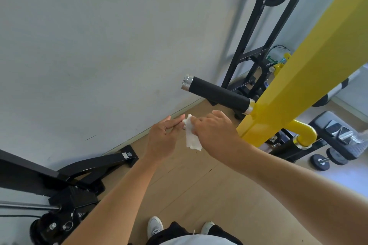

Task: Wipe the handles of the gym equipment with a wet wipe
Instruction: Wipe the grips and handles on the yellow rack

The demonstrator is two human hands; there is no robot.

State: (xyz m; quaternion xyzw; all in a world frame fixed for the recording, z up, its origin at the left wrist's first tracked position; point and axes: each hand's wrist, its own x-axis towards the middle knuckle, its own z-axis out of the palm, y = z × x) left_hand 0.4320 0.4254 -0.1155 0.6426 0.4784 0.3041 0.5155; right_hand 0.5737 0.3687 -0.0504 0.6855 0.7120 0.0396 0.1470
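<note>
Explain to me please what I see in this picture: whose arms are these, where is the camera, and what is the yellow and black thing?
The camera sits on a person's head and looks down, so the two bare arms and the shoes below belong to that person. The left hand and the right hand both pinch a white wet wipe, which hangs between them. The wipe touches no equipment yet. Just above the hands is a black handle with silver end caps, which sticks out from a yellow beam of a gym machine. A second black handle is lower right. Dumbbells lie on the floor.
</note>
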